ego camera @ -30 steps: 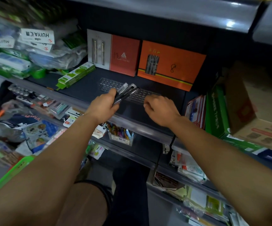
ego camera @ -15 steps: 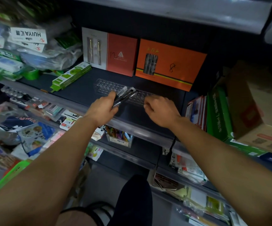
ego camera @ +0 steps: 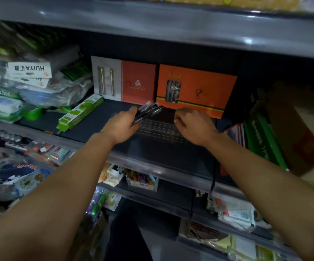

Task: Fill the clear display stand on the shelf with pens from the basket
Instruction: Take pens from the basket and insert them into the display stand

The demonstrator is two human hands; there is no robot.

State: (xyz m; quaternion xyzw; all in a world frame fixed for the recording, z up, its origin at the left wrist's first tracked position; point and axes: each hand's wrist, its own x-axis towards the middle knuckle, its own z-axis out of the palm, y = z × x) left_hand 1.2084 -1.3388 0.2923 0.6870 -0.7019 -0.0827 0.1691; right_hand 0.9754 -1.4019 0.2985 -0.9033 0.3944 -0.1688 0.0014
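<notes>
I am holding a bundle of dark pens (ego camera: pixel 148 111) in my left hand (ego camera: pixel 121 127), fingers curled round their lower ends so the tips are fanning up and to the right over the clear display stand (ego camera: pixel 160 129). The stand is lying on the dark shelf (ego camera: pixel 96 127) between my hands, in front of two orange gift boxes (ego camera: pixel 195 91). My right hand (ego camera: pixel 194 123) is hovering over the stand's right end, fingers bent downward; whether it is gripping anything I cannot tell. A green box (ego camera: pixel 80 113) is lying just left.
</notes>
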